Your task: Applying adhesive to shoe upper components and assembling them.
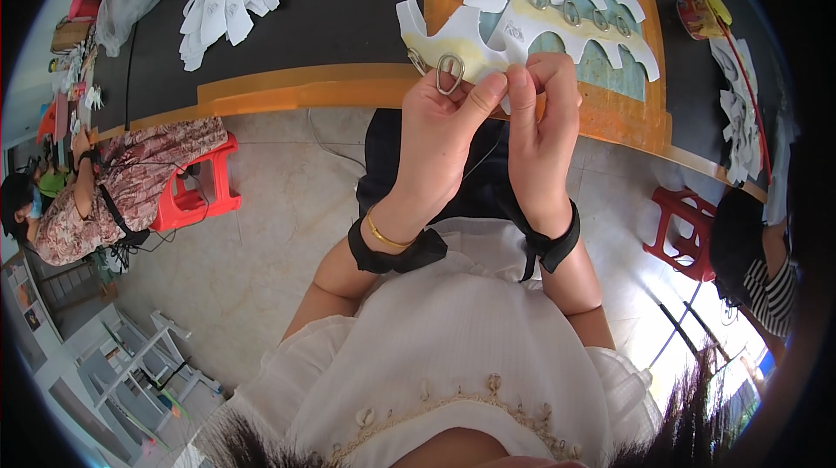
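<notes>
Hmm, L hand [438,130] & R hand [544,128] are pinching the white piece [457,40] left of the teal mat [603,74], prob. risking a skewed metal ring [461,74] b/c L hand's crowding it.

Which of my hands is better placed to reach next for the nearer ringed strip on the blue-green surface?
Probably your right hand: it's closer to that white strip. Your left hand is farther off, beside an oval metal ring. Both pinch another white piece, though.
</notes>
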Demonstrator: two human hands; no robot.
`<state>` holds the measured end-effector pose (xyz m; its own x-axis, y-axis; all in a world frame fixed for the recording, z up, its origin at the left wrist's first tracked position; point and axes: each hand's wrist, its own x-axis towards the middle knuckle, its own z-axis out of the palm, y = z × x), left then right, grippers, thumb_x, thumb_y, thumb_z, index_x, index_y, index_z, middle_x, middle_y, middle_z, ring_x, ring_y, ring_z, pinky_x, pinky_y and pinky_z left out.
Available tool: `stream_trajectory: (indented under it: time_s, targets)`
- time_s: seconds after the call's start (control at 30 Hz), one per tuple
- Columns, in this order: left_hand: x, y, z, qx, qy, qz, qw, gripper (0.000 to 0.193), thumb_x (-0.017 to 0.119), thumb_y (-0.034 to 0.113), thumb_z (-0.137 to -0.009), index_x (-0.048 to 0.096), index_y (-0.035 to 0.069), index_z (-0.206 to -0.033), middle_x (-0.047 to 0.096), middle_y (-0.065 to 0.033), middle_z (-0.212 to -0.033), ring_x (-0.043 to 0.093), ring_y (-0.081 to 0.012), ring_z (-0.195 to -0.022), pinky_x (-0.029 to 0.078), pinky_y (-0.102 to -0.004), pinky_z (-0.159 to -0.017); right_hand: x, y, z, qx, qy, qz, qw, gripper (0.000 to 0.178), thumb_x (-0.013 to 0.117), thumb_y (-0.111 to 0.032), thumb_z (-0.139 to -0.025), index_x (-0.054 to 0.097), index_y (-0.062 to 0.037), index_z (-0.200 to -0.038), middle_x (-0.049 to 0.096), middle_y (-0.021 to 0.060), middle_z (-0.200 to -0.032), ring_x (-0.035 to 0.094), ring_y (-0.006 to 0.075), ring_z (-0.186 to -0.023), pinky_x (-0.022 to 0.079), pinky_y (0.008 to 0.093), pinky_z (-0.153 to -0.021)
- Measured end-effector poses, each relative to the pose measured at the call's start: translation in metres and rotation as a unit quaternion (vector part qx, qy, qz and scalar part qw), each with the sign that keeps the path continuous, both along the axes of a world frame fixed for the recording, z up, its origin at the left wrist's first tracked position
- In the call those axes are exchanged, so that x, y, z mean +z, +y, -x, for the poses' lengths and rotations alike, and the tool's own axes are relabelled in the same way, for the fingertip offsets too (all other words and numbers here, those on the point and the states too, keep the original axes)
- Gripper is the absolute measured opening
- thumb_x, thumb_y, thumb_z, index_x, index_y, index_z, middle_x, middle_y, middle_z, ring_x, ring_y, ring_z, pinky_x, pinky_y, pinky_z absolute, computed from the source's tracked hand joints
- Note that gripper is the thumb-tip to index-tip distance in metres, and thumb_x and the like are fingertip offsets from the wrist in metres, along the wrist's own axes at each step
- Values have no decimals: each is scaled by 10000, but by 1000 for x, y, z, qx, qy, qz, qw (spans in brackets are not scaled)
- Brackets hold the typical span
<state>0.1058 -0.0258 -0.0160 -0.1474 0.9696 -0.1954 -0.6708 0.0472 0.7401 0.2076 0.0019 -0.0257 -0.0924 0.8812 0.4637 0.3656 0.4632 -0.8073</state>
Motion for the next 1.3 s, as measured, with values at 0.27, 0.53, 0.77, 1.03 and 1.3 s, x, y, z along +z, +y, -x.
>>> stream_trajectory:
  time_s: [0.27,0.53,0.77,1.03,1.3]
  targets:
    - [0,-1,-7,16,6,-11,1000,231,636,97,-860,537,-20,-1032,621,-68,-971,595,-107,-880,521,-284,-765,-6,-4,6,-50,70,-30,996,299,609,5,-813,484,-34,-1082,480,68,-941,404,190,-804,351,300,-745]
    - [1,0,-2,-12,14,-8,1000,266,588,123,-896,515,22,-1131,598,-50,-1079,581,-122,-964,461,-281,-842,8,-7,-2,33,148,66,986,582,457,-145,-946,153,-72,-1438,446,65,-1073,431,122,-919,390,239,-776]
    - [3,4,-6,10,1,-31,999,248,595,137,-894,530,27,-1106,592,-34,-1070,563,-110,-976,444,-271,-845,7,-15,-16,15,218,100,971,674,434,-156,-941,4,-123,-1458,493,141,-1119,502,164,-924,445,291,-784]
    - [2,-3,-10,-5,25,-36,999,246,588,136,-898,528,8,-1099,595,-44,-1048,556,-104,-960,441,-265,-852,14,-6,7,46,211,69,974,775,553,-62,-878,30,-69,-1449,336,194,-1392,491,212,-1133,440,303,-888]
    - [4,3,1,-36,-32,-9,999,282,618,132,-876,532,-6,-1106,603,-39,-1030,555,-96,-936,431,-276,-857,2,-2,0,2,27,-53,998,621,522,-2,-895,175,-1,-1411,228,134,-1479,520,121,-1048,474,194,-677]
